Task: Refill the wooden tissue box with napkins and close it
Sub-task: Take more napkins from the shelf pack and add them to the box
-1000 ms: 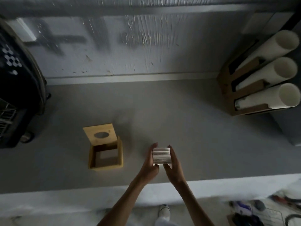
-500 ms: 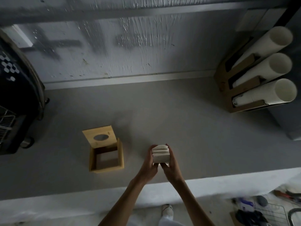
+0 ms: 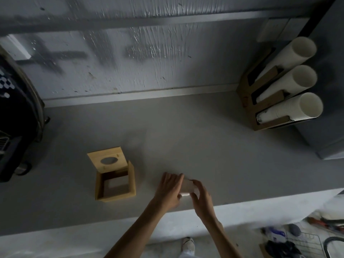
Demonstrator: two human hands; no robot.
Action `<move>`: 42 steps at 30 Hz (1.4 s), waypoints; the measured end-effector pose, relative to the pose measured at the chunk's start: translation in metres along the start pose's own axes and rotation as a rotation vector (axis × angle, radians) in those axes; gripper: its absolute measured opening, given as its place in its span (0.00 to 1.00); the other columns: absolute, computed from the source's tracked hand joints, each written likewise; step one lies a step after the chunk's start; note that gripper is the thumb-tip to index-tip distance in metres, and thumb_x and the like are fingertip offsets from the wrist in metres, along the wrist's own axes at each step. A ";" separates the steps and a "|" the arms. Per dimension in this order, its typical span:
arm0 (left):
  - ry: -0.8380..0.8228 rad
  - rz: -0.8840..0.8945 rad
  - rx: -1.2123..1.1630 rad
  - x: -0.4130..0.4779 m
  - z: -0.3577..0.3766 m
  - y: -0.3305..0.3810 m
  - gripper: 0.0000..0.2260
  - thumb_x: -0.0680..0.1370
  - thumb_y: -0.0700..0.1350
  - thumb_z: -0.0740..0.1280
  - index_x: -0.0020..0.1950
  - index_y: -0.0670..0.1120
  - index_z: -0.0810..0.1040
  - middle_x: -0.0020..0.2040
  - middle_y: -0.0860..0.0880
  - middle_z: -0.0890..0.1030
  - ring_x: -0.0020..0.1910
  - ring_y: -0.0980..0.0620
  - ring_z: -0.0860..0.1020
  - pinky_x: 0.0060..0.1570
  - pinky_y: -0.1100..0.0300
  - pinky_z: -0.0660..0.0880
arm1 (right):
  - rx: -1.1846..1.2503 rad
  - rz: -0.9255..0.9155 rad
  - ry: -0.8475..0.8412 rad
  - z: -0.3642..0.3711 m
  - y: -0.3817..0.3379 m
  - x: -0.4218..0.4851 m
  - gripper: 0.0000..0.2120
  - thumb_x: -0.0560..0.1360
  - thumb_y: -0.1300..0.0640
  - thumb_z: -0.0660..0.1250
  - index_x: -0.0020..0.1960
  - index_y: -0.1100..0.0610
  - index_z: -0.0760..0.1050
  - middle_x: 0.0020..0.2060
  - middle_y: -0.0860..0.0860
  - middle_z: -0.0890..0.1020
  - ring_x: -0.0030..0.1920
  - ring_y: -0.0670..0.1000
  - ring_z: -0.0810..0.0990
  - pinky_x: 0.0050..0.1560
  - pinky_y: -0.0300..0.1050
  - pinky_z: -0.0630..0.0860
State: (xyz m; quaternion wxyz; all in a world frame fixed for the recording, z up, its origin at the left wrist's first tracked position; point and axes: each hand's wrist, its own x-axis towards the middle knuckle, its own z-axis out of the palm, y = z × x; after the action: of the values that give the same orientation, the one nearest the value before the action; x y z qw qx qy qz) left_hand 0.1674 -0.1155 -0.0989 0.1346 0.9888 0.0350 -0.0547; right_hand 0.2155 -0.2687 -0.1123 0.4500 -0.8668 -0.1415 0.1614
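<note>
The wooden tissue box (image 3: 133, 185) stands open on the grey counter, left of my hands, and its inside looks empty. Its lid (image 3: 107, 160), with an oval hole, is tipped up at the box's far side. A white stack of napkins (image 3: 187, 187) is held between both hands, to the right of the box and near the counter's front edge. My left hand (image 3: 168, 189) covers the stack's left side. My right hand (image 3: 200, 197) grips its right side. Most of the stack is hidden by my fingers.
A cardboard holder (image 3: 249, 101) with three stacks of white cups (image 3: 290, 108) leans at the back right. A dark machine (image 3: 16, 116) stands at the left edge. The wall (image 3: 130, 62) runs along the back. Below the counter edge (image 3: 111, 226), clutter and a wire basket (image 3: 305, 243) lie on the floor.
Both hands have lowered the napkin stack toward the counter and closed over it, so less of it shows. The box and lid have not moved.
</note>
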 end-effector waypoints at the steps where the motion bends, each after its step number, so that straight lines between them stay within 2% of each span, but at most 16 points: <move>1: -0.027 -0.021 -0.026 -0.004 0.001 -0.006 0.35 0.69 0.46 0.72 0.73 0.41 0.62 0.66 0.43 0.72 0.65 0.40 0.69 0.72 0.46 0.60 | 0.014 0.001 0.004 -0.001 0.001 -0.002 0.20 0.72 0.68 0.66 0.61 0.54 0.73 0.54 0.44 0.78 0.57 0.49 0.78 0.52 0.26 0.66; 2: -0.041 -0.044 -0.072 -0.008 0.001 -0.012 0.34 0.70 0.46 0.71 0.73 0.42 0.61 0.68 0.43 0.70 0.67 0.41 0.67 0.72 0.47 0.59 | 0.028 -0.004 -0.003 -0.002 0.002 -0.003 0.21 0.71 0.69 0.66 0.61 0.53 0.72 0.55 0.43 0.78 0.57 0.45 0.78 0.53 0.23 0.65; 5: -0.045 -0.112 -0.334 -0.017 -0.002 -0.018 0.28 0.73 0.40 0.69 0.71 0.44 0.63 0.68 0.45 0.67 0.69 0.47 0.64 0.69 0.53 0.65 | 0.073 -0.032 -0.091 0.003 0.003 -0.006 0.30 0.70 0.70 0.64 0.67 0.49 0.65 0.63 0.43 0.72 0.60 0.30 0.69 0.59 0.21 0.61; 7: -0.047 -0.141 -0.482 -0.018 -0.003 -0.016 0.26 0.74 0.37 0.68 0.69 0.45 0.64 0.68 0.46 0.66 0.68 0.49 0.64 0.68 0.53 0.69 | 0.098 -0.009 -0.113 0.010 0.003 -0.005 0.34 0.70 0.70 0.65 0.72 0.50 0.61 0.66 0.43 0.69 0.63 0.32 0.67 0.62 0.22 0.60; 9: -0.027 -0.190 -0.615 -0.020 0.000 -0.014 0.28 0.74 0.36 0.68 0.71 0.47 0.62 0.69 0.46 0.64 0.67 0.52 0.65 0.67 0.51 0.70 | 0.131 0.021 -0.099 0.018 0.004 -0.003 0.38 0.71 0.70 0.66 0.75 0.51 0.56 0.71 0.45 0.65 0.69 0.38 0.63 0.66 0.23 0.57; 11: 0.010 -0.233 -0.737 -0.024 0.004 -0.012 0.33 0.74 0.38 0.69 0.74 0.50 0.56 0.72 0.47 0.61 0.69 0.52 0.64 0.69 0.53 0.68 | 0.151 0.043 -0.102 0.022 0.002 0.000 0.41 0.71 0.70 0.66 0.76 0.51 0.50 0.74 0.45 0.58 0.73 0.41 0.57 0.67 0.23 0.53; 13: 0.006 -0.263 -0.815 -0.028 0.006 -0.009 0.36 0.74 0.42 0.69 0.75 0.51 0.52 0.73 0.47 0.60 0.69 0.52 0.63 0.67 0.59 0.66 | 0.149 0.050 -0.110 0.024 0.001 0.001 0.41 0.72 0.71 0.67 0.76 0.55 0.48 0.74 0.46 0.56 0.73 0.44 0.55 0.66 0.21 0.52; 16: 0.017 -0.350 -0.900 -0.033 0.012 -0.006 0.38 0.74 0.51 0.69 0.76 0.56 0.48 0.74 0.48 0.61 0.70 0.51 0.65 0.69 0.53 0.67 | 0.148 0.042 -0.105 0.027 0.001 0.001 0.41 0.71 0.71 0.67 0.76 0.58 0.48 0.74 0.49 0.57 0.74 0.47 0.55 0.66 0.21 0.52; 18: 0.009 -0.402 -0.935 -0.033 0.013 -0.007 0.41 0.74 0.47 0.70 0.75 0.60 0.45 0.74 0.50 0.61 0.71 0.49 0.64 0.70 0.50 0.67 | 0.174 0.048 -0.105 0.026 0.002 0.002 0.42 0.71 0.71 0.67 0.76 0.56 0.48 0.74 0.50 0.57 0.74 0.47 0.55 0.68 0.24 0.54; 21: -0.046 -0.403 -0.920 -0.032 0.011 -0.004 0.42 0.74 0.37 0.68 0.75 0.60 0.44 0.73 0.51 0.60 0.72 0.51 0.61 0.69 0.56 0.64 | 0.171 0.035 -0.113 0.026 0.004 0.002 0.41 0.70 0.69 0.68 0.76 0.58 0.50 0.74 0.55 0.61 0.74 0.51 0.60 0.71 0.37 0.59; 25: -0.047 -0.444 -0.958 -0.032 0.013 -0.003 0.43 0.74 0.33 0.66 0.77 0.56 0.42 0.74 0.48 0.59 0.69 0.55 0.60 0.67 0.59 0.65 | 0.196 0.038 -0.106 0.027 0.002 -0.001 0.40 0.70 0.71 0.67 0.76 0.59 0.51 0.74 0.54 0.62 0.73 0.50 0.61 0.68 0.26 0.58; 30: -0.020 -0.476 -1.017 -0.032 0.016 -0.005 0.44 0.71 0.26 0.62 0.76 0.56 0.44 0.71 0.46 0.63 0.71 0.51 0.63 0.66 0.60 0.68 | 0.205 0.014 -0.088 0.024 0.001 -0.004 0.36 0.69 0.71 0.66 0.74 0.56 0.57 0.69 0.52 0.69 0.69 0.45 0.67 0.66 0.28 0.63; 34: 0.056 -0.504 -1.039 -0.032 0.017 -0.008 0.40 0.71 0.26 0.62 0.71 0.61 0.54 0.68 0.48 0.68 0.69 0.50 0.67 0.69 0.52 0.70 | 0.216 0.027 -0.063 0.022 0.004 -0.004 0.36 0.69 0.74 0.65 0.73 0.56 0.59 0.68 0.52 0.70 0.68 0.39 0.67 0.67 0.31 0.63; 38: 0.015 -0.455 -1.006 -0.031 0.016 -0.007 0.40 0.71 0.28 0.63 0.73 0.60 0.54 0.69 0.49 0.67 0.69 0.52 0.66 0.68 0.54 0.70 | 0.156 -0.008 -0.044 0.021 0.005 -0.004 0.35 0.68 0.75 0.65 0.72 0.57 0.61 0.65 0.51 0.70 0.64 0.33 0.66 0.64 0.27 0.64; 40: 0.036 -0.448 -0.972 -0.030 0.015 -0.006 0.37 0.72 0.29 0.63 0.71 0.61 0.56 0.66 0.49 0.69 0.67 0.52 0.69 0.67 0.57 0.72 | 0.098 -0.030 -0.015 0.020 0.004 -0.004 0.32 0.67 0.74 0.66 0.66 0.51 0.66 0.59 0.52 0.72 0.60 0.34 0.68 0.61 0.32 0.70; 42: 0.086 -0.471 -0.969 -0.030 0.014 -0.006 0.35 0.73 0.31 0.64 0.67 0.64 0.58 0.63 0.49 0.71 0.65 0.53 0.71 0.64 0.56 0.74 | 0.073 -0.037 -0.003 0.019 0.005 -0.004 0.31 0.67 0.74 0.67 0.61 0.48 0.66 0.56 0.53 0.72 0.58 0.37 0.69 0.58 0.45 0.75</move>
State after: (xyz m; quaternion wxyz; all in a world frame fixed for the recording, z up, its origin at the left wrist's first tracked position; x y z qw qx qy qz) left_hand 0.1355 -0.1155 -0.1102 0.5577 0.7803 0.2823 -0.0207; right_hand 0.2046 -0.2592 -0.1263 0.4843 -0.8467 -0.1523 0.1594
